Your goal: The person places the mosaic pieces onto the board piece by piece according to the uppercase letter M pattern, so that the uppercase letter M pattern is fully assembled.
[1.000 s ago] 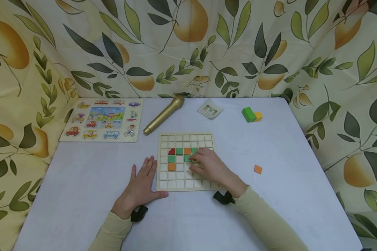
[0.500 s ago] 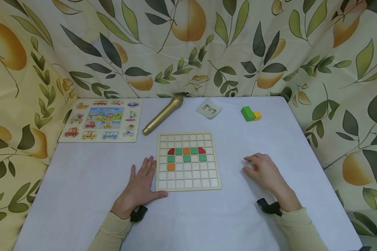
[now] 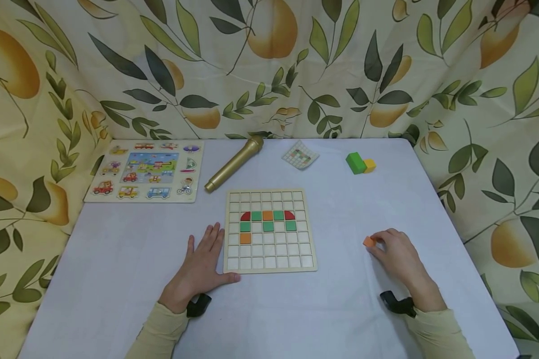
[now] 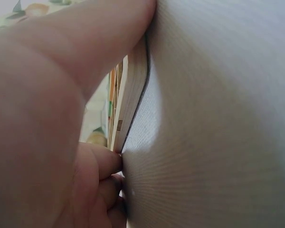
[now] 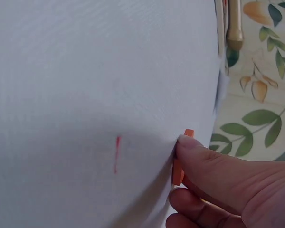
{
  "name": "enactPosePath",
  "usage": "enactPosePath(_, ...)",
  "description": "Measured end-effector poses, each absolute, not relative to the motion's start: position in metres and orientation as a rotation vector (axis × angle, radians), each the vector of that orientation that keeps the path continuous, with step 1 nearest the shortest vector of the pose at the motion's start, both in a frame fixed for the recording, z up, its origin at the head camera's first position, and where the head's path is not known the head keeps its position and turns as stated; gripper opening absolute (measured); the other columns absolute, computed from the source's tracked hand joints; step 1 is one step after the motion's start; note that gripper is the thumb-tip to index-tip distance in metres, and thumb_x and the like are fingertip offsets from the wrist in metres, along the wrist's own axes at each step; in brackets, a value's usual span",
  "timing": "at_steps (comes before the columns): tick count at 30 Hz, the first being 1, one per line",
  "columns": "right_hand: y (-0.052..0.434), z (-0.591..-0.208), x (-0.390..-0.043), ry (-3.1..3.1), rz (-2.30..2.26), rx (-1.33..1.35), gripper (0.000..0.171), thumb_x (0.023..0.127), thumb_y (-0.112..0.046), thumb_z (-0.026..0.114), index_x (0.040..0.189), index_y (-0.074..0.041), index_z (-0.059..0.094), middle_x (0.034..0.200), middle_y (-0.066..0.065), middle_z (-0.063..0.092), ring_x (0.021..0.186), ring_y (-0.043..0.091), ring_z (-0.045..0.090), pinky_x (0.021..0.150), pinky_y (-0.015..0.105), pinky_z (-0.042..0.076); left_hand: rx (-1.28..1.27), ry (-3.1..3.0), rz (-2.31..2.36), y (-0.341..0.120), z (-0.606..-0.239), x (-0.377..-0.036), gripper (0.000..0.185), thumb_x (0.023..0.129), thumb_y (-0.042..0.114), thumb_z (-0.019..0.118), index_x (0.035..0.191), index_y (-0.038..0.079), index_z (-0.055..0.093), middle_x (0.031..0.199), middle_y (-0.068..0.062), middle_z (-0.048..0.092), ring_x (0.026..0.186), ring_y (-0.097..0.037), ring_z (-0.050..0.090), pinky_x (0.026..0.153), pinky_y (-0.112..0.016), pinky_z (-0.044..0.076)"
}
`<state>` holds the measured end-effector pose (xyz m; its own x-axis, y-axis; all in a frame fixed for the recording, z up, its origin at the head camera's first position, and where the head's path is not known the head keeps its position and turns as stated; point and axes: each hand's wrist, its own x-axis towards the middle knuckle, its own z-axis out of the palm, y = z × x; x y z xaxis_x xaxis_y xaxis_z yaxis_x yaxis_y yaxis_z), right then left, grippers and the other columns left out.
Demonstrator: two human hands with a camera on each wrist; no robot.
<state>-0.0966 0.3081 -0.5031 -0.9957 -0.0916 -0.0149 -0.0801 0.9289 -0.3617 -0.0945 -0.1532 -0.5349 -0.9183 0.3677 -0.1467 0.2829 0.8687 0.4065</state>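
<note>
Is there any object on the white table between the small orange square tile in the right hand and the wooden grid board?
No. Only bare white table lies between orange tile and board.

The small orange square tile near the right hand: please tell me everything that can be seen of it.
The small orange square tile is thin and flat, plain orange, and looks like painted wood or plastic. It sits on the white table, to the right of the wooden grid board and apart from it. The right hand pinches it at its edges; in the right wrist view the fingers touch its rim, with one edge apparently raised off the cloth.
</note>
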Motion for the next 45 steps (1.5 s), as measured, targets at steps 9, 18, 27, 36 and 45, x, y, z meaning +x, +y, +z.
enactPosePath(9, 0.277, -0.5, -0.111, 3.036, -0.664, -0.241, 0.031, 0.084, -0.008, 0.077, 0.108, 0.007, 0.068, 0.102, 0.019, 0.066, 0.096, 0.038, 0.057, 0.081, 0.053, 0.047, 0.517, 2.824, 0.561, -0.153, -0.533, -0.095, 0.122, 0.07, 0.07, 0.073, 0.152, -0.005, 0.021, 0.161, -0.018, 0.011, 0.147, -0.033, 0.004, 0.109, -0.065, -0.001)
enactPosePath(18, 0.221, -0.495, -0.133, 3.002, -0.686, -0.604, 0.023, 0.084, -0.011, 0.078, 0.102, 0.001, 0.072, 0.097, 0.008, 0.069, 0.094, 0.029, 0.06, 0.082, 0.044, 0.048, 0.519, 2.822, 0.575, -0.153, -0.535, -0.093, 0.122, 0.071, 0.069, 0.074, 0.152, -0.005, 0.021, 0.161, -0.017, 0.011, 0.147, -0.033, 0.004, 0.109, -0.065, -0.001)
enactPosePath(27, 0.186, -0.496, -0.142, 2.939, -0.644, -0.807, 0.023, 0.083, -0.017, 0.08, 0.101, -0.004, 0.074, 0.097, 0.003, 0.069, 0.094, 0.024, 0.06, 0.083, 0.039, 0.047, 0.531, 2.832, 0.581, -0.153, -0.534, -0.092, 0.122, 0.071, 0.069, 0.073, 0.152, -0.005, 0.021, 0.16, -0.018, 0.011, 0.147, -0.033, 0.004, 0.109, -0.065, -0.001)
enactPosePath(36, 0.168, -0.5, -0.143, 2.926, -0.626, -0.912, 0.019, 0.081, -0.017, 0.082, 0.095, -0.006, 0.076, 0.095, 0.002, 0.069, 0.089, 0.022, 0.061, 0.078, 0.037, 0.048, 0.53, 2.829, 0.579, -0.153, -0.533, -0.093, 0.122, 0.071, 0.071, 0.072, 0.152, -0.004, 0.021, 0.16, -0.017, 0.011, 0.147, -0.032, 0.004, 0.109, -0.065, -0.001)
enactPosePath(45, 0.164, -0.506, -0.144, 2.943, -0.585, -0.925, 0.019, 0.081, -0.018, 0.082, 0.095, -0.006, 0.076, 0.094, 0.002, 0.069, 0.087, 0.022, 0.06, 0.075, 0.036, 0.048, 0.536, 2.84, 0.569, -0.153, -0.533, -0.093, 0.122, 0.071, 0.071, 0.072, 0.152, -0.005, 0.022, 0.16, -0.018, 0.013, 0.147, -0.033, 0.006, 0.109, -0.065, 0.0)
